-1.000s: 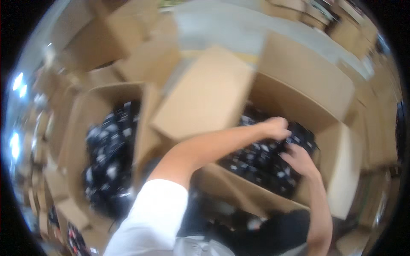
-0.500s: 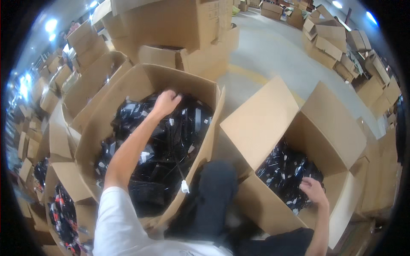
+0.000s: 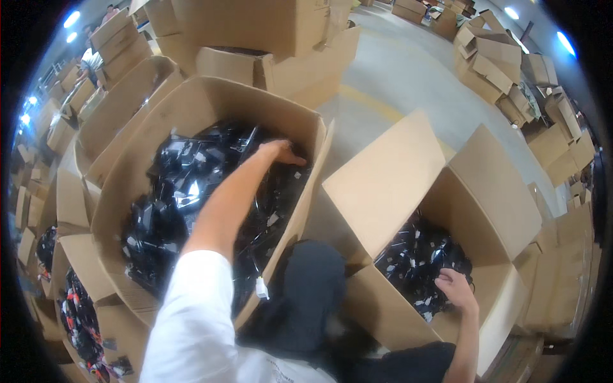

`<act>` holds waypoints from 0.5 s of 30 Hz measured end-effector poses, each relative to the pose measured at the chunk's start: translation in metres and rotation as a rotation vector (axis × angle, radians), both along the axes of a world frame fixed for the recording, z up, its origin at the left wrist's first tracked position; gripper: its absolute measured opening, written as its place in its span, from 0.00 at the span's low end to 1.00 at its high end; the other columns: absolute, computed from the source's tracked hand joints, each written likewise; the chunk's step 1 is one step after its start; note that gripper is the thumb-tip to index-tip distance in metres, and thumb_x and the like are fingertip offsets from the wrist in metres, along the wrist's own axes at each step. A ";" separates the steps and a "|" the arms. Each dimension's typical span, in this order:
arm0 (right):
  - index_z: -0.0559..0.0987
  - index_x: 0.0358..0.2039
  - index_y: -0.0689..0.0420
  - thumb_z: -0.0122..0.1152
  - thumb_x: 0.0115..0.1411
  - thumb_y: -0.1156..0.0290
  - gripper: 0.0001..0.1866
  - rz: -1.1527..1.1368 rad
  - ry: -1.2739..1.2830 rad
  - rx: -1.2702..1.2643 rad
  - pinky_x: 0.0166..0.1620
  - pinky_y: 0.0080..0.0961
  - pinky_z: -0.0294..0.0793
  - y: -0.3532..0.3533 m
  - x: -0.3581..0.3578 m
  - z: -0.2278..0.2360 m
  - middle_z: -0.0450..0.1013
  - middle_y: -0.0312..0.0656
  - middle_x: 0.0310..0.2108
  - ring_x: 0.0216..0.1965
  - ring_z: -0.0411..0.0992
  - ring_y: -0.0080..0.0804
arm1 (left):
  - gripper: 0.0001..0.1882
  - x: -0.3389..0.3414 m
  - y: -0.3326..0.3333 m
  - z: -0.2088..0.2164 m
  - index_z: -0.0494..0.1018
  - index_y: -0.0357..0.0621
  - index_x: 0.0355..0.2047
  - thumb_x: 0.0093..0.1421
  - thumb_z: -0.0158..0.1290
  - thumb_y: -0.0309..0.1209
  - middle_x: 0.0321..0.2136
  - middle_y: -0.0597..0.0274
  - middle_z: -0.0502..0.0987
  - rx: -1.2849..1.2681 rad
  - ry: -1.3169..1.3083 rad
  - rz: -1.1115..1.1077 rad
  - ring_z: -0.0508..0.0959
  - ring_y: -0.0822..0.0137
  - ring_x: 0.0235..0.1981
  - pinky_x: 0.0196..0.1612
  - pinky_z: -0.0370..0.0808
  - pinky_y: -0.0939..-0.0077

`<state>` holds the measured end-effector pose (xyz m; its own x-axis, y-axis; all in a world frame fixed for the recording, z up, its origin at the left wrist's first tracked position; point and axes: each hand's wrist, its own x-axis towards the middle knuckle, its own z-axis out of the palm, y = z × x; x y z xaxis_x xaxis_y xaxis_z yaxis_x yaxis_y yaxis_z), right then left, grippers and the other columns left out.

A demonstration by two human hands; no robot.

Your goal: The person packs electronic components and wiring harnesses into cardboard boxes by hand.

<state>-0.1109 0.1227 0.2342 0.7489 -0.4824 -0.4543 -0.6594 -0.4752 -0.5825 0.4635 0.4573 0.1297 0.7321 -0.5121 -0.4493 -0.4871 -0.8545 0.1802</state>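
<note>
My left hand (image 3: pixel 284 152) reaches into the large cardboard box (image 3: pixel 105 223) on the left, at its far right side. Its fingers stretch out and touch a heap of glossy black pieces (image 3: pixel 169 217), with thin black cables and small pale connectors among them. One white plug (image 3: pixel 262 288) hangs by a cable over that box's near right edge. Over the smaller open box (image 3: pixel 399 313) on the right, my right hand (image 3: pixel 456 291) has its fingers curled together. Whatever they hold, if anything, is hidden. Beneath it lie similar black pieces (image 3: pixel 421 255) with pale connectors.
The right box's flaps (image 3: pixel 386 182) stand spread outward. More cardboard boxes (image 3: pixel 255 38) rise behind the left box. At the lower left, a box holds black and red pieces (image 3: pixel 82 313). Stacked cartons (image 3: pixel 491 57) line the far right, beyond a grey floor (image 3: pixel 389 76).
My left hand has moved right and slightly down across the heap, its fingers going from curled to stretched out. My right hand stays over the right box. The view has shifted a little.
</note>
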 end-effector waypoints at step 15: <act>0.75 0.56 0.69 0.67 0.60 0.65 0.28 0.027 -0.018 0.017 0.50 0.29 0.78 -0.007 -0.027 -0.006 0.80 0.52 0.44 0.44 0.80 0.35 | 0.44 -0.061 0.047 0.057 0.78 0.30 0.50 0.43 0.72 0.56 0.47 0.44 0.81 -0.279 0.020 0.037 0.80 0.51 0.49 0.51 0.75 0.63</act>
<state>-0.1380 0.1159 0.2280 0.7696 -0.4542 -0.4488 -0.6360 -0.4829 -0.6019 0.4029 0.5044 0.1870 0.7446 -0.5914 -0.3096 -0.4507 -0.7875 0.4204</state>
